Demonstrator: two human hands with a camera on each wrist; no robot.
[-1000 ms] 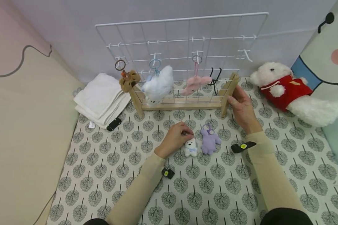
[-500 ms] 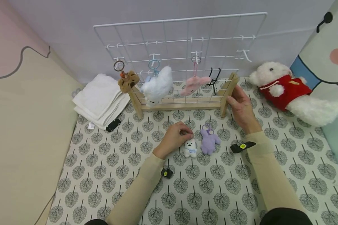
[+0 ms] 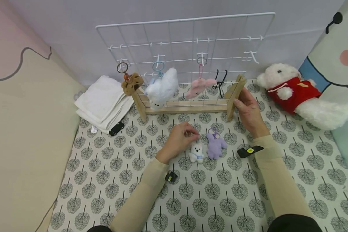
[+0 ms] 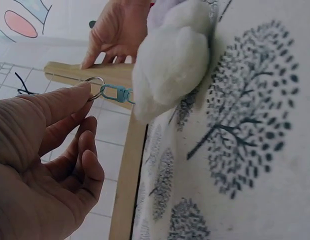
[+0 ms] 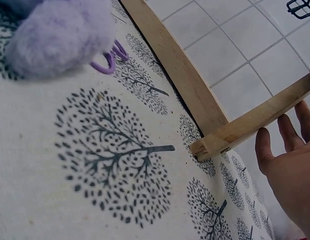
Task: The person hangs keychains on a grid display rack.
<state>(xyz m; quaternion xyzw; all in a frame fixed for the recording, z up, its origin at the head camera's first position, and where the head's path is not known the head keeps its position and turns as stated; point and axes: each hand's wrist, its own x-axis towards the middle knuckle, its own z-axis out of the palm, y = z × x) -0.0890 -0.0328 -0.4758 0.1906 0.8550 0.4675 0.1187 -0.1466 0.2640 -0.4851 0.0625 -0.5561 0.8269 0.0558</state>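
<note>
My left hand (image 3: 177, 140) pinches the metal ring (image 4: 101, 81) of a small white plush keychain (image 3: 197, 152) between thumb and forefinger, its other fingers loosely curled. A light-blue clasp (image 4: 115, 93) joins ring and plush in the left wrist view. The plush has a pale-blue bow and is close over the tree-print cloth. My right hand (image 3: 250, 112) holds the wooden end stand (image 3: 236, 96) of a white wire rack (image 3: 185, 20), thumb on the near side. Between the hands lies a purple plush keychain (image 3: 216, 147) with a purple ring.
A brown plush (image 3: 132, 84), a white plush (image 3: 162, 88) and a pink plush (image 3: 201, 87) hang from rack hooks. A hook (image 3: 252, 57) at right carries nothing. White folded towels (image 3: 102, 101) and a small black object (image 3: 116, 129) lie left; a red-dressed plush (image 3: 293, 93) lies right.
My left hand has risen slightly and its thumb and forefinger have lifted away from the white plush's head with the ring. My right hand stays on the rack.
</note>
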